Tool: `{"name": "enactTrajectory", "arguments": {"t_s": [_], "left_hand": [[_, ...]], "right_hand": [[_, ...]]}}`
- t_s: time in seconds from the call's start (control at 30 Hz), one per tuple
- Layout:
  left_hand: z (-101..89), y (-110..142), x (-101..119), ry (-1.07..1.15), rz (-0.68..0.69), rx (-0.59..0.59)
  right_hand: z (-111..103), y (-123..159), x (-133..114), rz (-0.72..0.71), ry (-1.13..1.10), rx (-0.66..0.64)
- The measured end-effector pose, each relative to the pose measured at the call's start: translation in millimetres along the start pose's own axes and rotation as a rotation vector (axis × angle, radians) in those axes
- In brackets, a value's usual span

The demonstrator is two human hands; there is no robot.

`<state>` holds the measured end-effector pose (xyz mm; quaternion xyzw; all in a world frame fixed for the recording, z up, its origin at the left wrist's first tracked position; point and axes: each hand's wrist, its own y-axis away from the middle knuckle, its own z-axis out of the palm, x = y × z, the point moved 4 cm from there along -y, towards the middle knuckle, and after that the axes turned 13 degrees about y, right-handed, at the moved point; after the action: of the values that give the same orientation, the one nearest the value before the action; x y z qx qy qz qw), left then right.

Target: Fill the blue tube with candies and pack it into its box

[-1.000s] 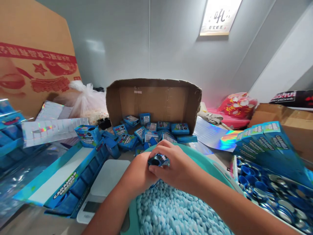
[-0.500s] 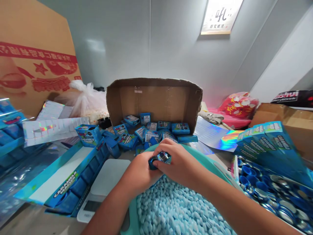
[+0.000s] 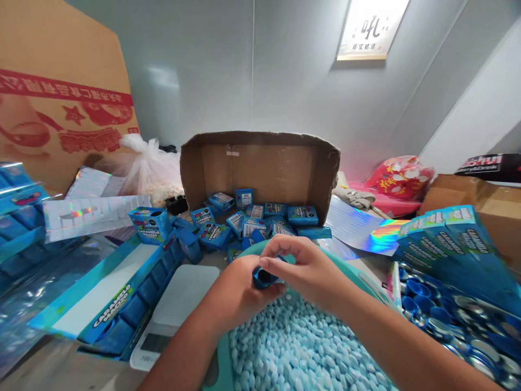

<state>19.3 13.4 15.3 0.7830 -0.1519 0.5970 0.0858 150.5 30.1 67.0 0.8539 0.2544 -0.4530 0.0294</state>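
So the little blue container (image 3: 264,277) has just been turned: its shiny side faced up a moment ago, and now its dark, round opening tips toward the wearer. The left hand (image 3: 244,288) is wrapped around it, one digit stretched out beneath. The right hand (image 3: 303,266) has its thumb and fingers curled near the rim; can't tell if they're actually pinching it. It's up above the pale blue candies (image 3: 301,342) in the turquoise basin (image 3: 222,361). Probably means the opening's easier to reach. Container looks glossy, metallic blue, contents not visible.
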Motion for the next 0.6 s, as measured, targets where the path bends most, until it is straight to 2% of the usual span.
{"name": "enactTrajectory", "arguments": {"t_s": [0.1,0.27,0.43,0.6], "left_hand": [[0.5,1.1,-1.6,-0.116,0.006,-0.034],[2.7,1.9,-2.8,-0.187,0.036,-0.129],[1.8,1.4,-0.8,-0.038,0.089,-0.082],[-1.6,-0.1,-5.0,0.093,0.081,0.005]], "right_hand": [[-2.7,-2.3,2.3,0.003,-0.020,0.017],[5.3,-3.6,9.5,0.009,-0.123,-0.102],[9.0,-4.9,19.0,0.042,-0.037,-0.106],[8.5,-6.5,26.5,0.117,-0.116,-0.130]]}}
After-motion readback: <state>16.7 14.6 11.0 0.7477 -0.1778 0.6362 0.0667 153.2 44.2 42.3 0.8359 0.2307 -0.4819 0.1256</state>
